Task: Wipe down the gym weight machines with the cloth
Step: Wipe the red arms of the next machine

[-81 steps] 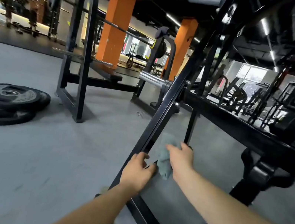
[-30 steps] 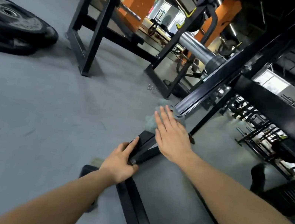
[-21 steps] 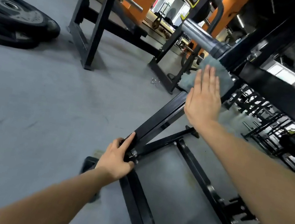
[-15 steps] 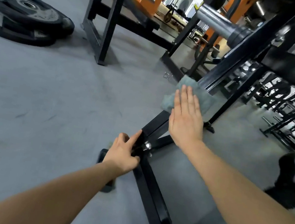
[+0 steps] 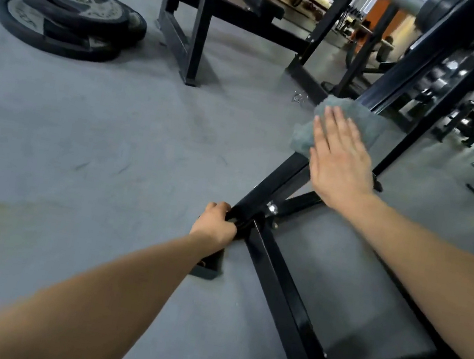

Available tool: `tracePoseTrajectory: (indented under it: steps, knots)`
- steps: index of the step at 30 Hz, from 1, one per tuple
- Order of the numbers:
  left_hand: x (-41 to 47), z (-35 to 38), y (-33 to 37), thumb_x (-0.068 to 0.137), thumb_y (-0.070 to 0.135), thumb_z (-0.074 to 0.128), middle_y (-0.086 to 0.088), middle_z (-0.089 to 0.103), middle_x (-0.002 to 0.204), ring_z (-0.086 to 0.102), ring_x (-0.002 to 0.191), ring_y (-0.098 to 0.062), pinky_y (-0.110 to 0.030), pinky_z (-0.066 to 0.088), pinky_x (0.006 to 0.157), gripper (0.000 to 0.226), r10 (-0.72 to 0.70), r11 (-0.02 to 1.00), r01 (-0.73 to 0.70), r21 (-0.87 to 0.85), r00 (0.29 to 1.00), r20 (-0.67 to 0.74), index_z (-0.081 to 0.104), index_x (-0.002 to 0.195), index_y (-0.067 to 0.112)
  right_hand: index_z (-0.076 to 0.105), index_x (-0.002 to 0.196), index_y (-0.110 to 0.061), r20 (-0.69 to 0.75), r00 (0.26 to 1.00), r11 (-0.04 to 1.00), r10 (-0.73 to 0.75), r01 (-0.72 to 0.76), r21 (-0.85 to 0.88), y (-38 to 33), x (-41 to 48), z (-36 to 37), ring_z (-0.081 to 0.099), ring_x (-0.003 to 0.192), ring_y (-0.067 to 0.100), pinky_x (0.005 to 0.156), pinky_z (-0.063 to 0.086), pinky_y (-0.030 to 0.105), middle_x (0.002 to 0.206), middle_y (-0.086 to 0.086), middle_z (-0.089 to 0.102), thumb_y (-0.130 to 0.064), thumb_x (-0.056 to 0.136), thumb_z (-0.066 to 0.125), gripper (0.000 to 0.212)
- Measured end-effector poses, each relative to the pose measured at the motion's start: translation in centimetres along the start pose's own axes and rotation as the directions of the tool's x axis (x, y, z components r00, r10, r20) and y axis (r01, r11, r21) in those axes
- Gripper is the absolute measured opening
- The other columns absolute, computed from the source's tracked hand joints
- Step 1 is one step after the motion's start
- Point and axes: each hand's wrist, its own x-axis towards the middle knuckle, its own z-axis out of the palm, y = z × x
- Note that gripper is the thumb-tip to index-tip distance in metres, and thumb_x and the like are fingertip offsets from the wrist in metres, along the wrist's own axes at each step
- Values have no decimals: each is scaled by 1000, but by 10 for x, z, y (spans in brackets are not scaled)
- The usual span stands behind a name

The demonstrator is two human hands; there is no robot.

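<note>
The left hand [image 5: 216,223] is curled around the lower joint of the black square-tube machine frame [image 5: 276,283]. The right hand [image 5: 340,165] is held flat, fingers straight, pressing the soft grey cloth [image 5: 368,122] against the slanted upright. Two round, rubber-rimmed weight plates [image 5: 69,13] are stacked on the floor [image 5: 112,127] beyond.

Left arm [image 5: 118,281]: bare, extended from lower left edge toward centre, nearly straight.
Left hand [image 5: 216,223]: back toward camera, knuckles up, fingers curled round lower end of black frame bar [image 5: 276,179].
Right arm [image 5: 434,268]: bare, entering from right edge, reaching forward and left.
Right hand [image 5: 339,162]: beyond and right of left hand, palm down, fingers straight and close together, pressing flat on grey cloth [image 5: 359,118]; fingertips slightly blurred.
Hands well apart.
</note>
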Motion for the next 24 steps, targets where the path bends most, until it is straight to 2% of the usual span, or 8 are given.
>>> tracePoseTrajectory:
  steps: [3, 7, 11, 14, 17, 21, 22, 24]
  knots:
    - [3, -1, -14, 96, 23, 55, -7, 50, 140, 58, 121, -34, -45, 51, 104, 46, -77, 997, 77, -10, 997, -2, 51, 141, 17, 9, 163, 2, -23, 997, 997, 71, -71, 9, -30, -9, 9, 0, 160, 35, 130, 8, 49, 172, 22, 4, -30, 111, 23, 63]
    - [2, -1, -31, 95, 32, 63, -10, 60, 126, 62, 110, -33, -46, 54, 98, 34, -116, 993, 115, 36, 993, 16, 55, 123, 16, 7, 162, 5, 34, 999, 1000, 22, -22, 9, -83, -33, 34, -1, 160, 37, 129, 5, 48, 171, 25, 3, -28, 108, 21, 64]
    - [0, -10, -37, 96, 14, 57, -15, 58, 133, 58, 122, -35, -40, 51, 99, 36, -149, 983, 150, 104, 989, -10, 53, 131, 8, 2, 162, 6, 156, 980, 992, -120, 123, -12, -147, -64, 55, -5, 159, 41, 129, 0, 50, 170, 27, -2, -26, 105, 20, 68]
    - [-7, -15, -40, 98, 18, 58, -14, 58, 135, 58, 124, -34, -40, 52, 100, 38, -151, 981, 151, 119, 989, -13, 52, 134, 7, 0, 163, 1, 306, 904, 950, -299, 313, 2, -205, -97, 66, -6, 159, 39, 130, -4, 48, 171, 23, -5, -27, 105, 20, 68]
    - [-9, -19, -46, 103, 24, 49, -13, 60, 132, 59, 122, -33, -41, 53, 98, 35, -180, 974, 182, 137, 983, -27, 52, 135, 10, 6, 165, -3, 374, 825, 902, -425, 420, 98, -246, -122, 65, -8, 159, 37, 130, -4, 46, 173, 19, -2, -32, 104, 28, 70]
    - [-13, -22, -43, 99, 21, 56, -12, 60, 133, 59, 122, -32, -40, 53, 98, 39, -205, 968, 206, 142, 979, -20, 51, 137, 13, 11, 165, -6, 423, 688, 784, -590, 613, 97, -232, -110, 55, -6, 160, 34, 129, -7, 44, 173, 16, 3, -32, 104, 35, 70]
    - [-14, -21, -41, 98, 20, 57, -13, 61, 134, 59, 123, -33, -41, 53, 100, 41, -201, 967, 200, 157, 980, -12, 51, 138, 12, 7, 165, -6, 399, 702, 783, -590, 618, 69, -218, -101, 56, -5, 160, 34, 129, -7, 45, 174, 15, 1, -31, 105, 33, 70]
    - [-13, -20, -42, 98, 16, 56, -15, 60, 136, 59, 125, -35, -42, 52, 102, 43, -196, 964, 193, 184, 981, -5, 50, 140, 9, 3, 165, -5, 319, 803, 853, -503, 520, 38, -191, -87, 61, -5, 160, 35, 130, -4, 47, 173, 17, -1, -27, 105, 29, 68]
